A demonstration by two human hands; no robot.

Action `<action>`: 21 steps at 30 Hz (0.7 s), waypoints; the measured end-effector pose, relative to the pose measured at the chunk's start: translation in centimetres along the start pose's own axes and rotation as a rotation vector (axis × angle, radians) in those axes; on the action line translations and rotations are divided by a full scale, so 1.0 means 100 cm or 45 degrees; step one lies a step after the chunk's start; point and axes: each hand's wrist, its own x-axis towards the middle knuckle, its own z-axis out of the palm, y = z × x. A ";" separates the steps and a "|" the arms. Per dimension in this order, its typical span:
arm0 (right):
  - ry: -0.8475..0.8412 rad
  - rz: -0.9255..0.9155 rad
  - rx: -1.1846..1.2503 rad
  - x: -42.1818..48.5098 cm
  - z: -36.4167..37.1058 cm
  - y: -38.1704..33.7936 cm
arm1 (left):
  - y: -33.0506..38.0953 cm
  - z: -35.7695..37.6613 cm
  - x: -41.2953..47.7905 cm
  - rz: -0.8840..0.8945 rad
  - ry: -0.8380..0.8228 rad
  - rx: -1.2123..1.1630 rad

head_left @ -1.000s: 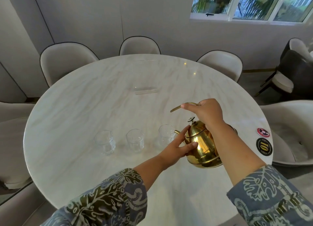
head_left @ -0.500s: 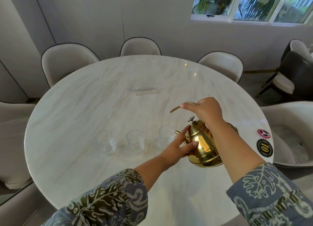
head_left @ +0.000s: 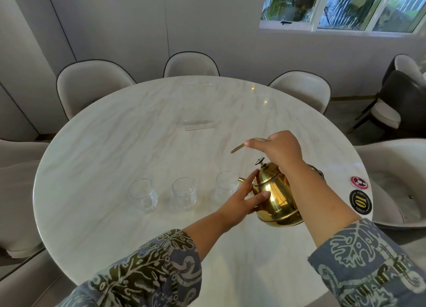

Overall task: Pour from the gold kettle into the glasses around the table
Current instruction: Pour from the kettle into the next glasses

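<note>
The gold kettle point(head_left: 275, 197) hangs tilted to the left above the round marble table point(head_left: 115, 134). My right hand point(head_left: 280, 149) is closed around its thin arched handle from above. My left hand point(head_left: 244, 197) lies flat against the kettle's left side, fingers spread, by the spout. The spout tip sits at the rim of the right glass point(head_left: 227, 187). A middle glass point(head_left: 184, 192) and a left glass point(head_left: 143, 195) stand in a row beside it. All three look clear; I cannot tell if any liquid is in them.
A clear acrylic stand point(head_left: 199, 124) sits near the table's middle. Two round coasters, one red point(head_left: 359, 182) and one black point(head_left: 360, 202), lie at the right edge. Padded chairs point(head_left: 92, 83) ring the table.
The kettle and both hands stay almost where they were; the view has shifted very slightly.
</note>
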 end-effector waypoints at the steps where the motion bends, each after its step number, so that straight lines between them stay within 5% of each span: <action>1: -0.001 -0.001 0.004 0.000 0.000 0.000 | 0.000 0.000 0.000 -0.002 0.001 0.000; 21: 0.040 -0.028 0.116 -0.007 -0.004 0.014 | 0.000 0.000 -0.004 0.016 -0.051 0.086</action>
